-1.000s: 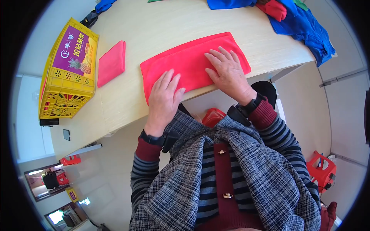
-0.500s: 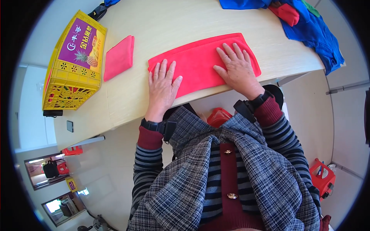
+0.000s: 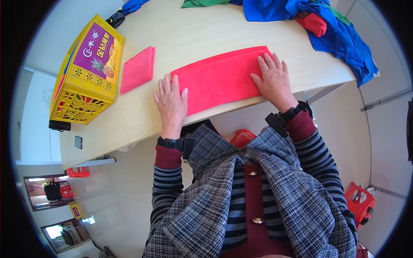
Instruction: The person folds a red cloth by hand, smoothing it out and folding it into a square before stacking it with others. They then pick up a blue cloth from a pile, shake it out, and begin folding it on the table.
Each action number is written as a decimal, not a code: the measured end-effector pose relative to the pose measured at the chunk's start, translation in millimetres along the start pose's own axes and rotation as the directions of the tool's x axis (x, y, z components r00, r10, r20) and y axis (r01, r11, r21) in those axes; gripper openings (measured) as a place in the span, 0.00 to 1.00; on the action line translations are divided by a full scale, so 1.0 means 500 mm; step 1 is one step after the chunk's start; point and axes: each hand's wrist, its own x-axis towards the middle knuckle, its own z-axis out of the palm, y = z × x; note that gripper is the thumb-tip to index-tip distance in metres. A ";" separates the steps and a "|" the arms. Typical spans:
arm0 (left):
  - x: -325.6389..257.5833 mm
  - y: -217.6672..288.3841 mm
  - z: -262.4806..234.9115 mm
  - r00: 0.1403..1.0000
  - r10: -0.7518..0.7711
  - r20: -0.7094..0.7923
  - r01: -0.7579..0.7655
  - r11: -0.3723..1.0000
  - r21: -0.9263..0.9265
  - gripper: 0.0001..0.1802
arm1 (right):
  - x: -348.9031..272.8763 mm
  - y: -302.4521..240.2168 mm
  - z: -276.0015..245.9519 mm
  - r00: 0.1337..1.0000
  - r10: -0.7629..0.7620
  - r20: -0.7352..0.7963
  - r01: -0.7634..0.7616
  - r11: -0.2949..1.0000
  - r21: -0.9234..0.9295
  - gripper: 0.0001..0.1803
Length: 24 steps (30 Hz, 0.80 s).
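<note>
In front of me a folded red cloth [image 3: 219, 81] lies flat near the table's front edge, its long sides running left to right. My left hand [image 3: 171, 103] is at its left end, fingers stretched out and flat, partly on the table. Over the cloth's right end rests my right hand [image 3: 275, 82], open, with the thumb pointing left across the fabric. Neither hand grips anything. To the left lies a smaller folded red cloth [image 3: 137, 71], untouched, beside a yellow plastic crate [image 3: 81, 101].
Blue cloths [image 3: 335, 47] are heaped at the far right, one hanging over the edge, with a red cloth [image 3: 313, 24] among them. A green cloth [image 3: 204, 2] lies at the far edge. A small dark flat object [image 3: 78, 142] rests on the table's left part [image 3: 103, 137].
My left hand has shifted left off most of the red cloth, and my right hand has moved right to its end. The whole view has shifted slightly.
</note>
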 end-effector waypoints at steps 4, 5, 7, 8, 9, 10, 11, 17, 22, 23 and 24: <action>0.005 0.036 0.000 0.992 0.129 -0.010 -0.124 0.926 -0.358 0.33 | 0.009 -0.056 0.005 0.997 -0.077 -0.026 0.080 0.992 0.101 0.37; 0.005 0.041 0.004 0.992 0.129 -0.009 -0.124 0.925 -0.359 0.33 | 0.011 -0.062 0.012 0.994 -0.103 -0.039 0.108 0.980 0.164 0.37; 0.003 0.047 0.015 0.984 0.175 0.044 -0.159 0.957 -0.244 0.34 | 0.012 -0.057 0.033 0.994 -0.101 -0.034 0.105 0.985 0.136 0.37; 0.003 0.048 0.019 0.978 0.195 0.073 -0.178 0.966 -0.185 0.34 | 0.013 -0.052 0.044 0.995 -0.100 -0.030 0.103 0.989 0.108 0.37; 0.003 0.044 0.020 0.978 0.194 0.077 -0.177 0.967 -0.185 0.34 | 0.014 -0.049 0.047 0.995 -0.100 -0.027 0.102 0.992 0.080 0.37; 0.004 0.037 0.021 0.981 0.179 0.076 -0.162 0.968 -0.191 0.34 | 0.014 -0.041 0.048 0.995 -0.100 -0.023 0.102 0.991 0.082 0.37; 0.006 0.028 0.020 0.984 0.164 0.075 -0.147 0.969 -0.197 0.34 | 0.014 -0.030 0.047 0.996 -0.091 -0.024 0.093 0.993 0.071 0.37; 0.012 -0.006 0.034 0.991 0.112 0.067 -0.093 0.966 -0.241 0.36 | 0.017 -0.013 0.043 0.998 -0.058 -0.005 0.058 0.998 0.037 0.39; 0.038 -0.054 0.051 1.000 -0.005 -0.019 -0.001 0.957 -0.291 0.31 | 0.017 -0.014 0.047 0.999 -0.042 0.016 0.042 0.999 0.016 0.39; 0.048 -0.072 0.053 0.998 -0.051 -0.034 0.034 0.924 -0.381 0.28 | 0.017 -0.015 0.046 0.999 -0.043 0.014 0.042 0.999 0.015 0.39; 0.058 -0.078 0.051 0.994 -0.099 -0.046 0.067 0.881 -0.468 0.26 | 0.017 -0.015 0.045 0.999 -0.044 0.012 0.044 0.999 0.014 0.39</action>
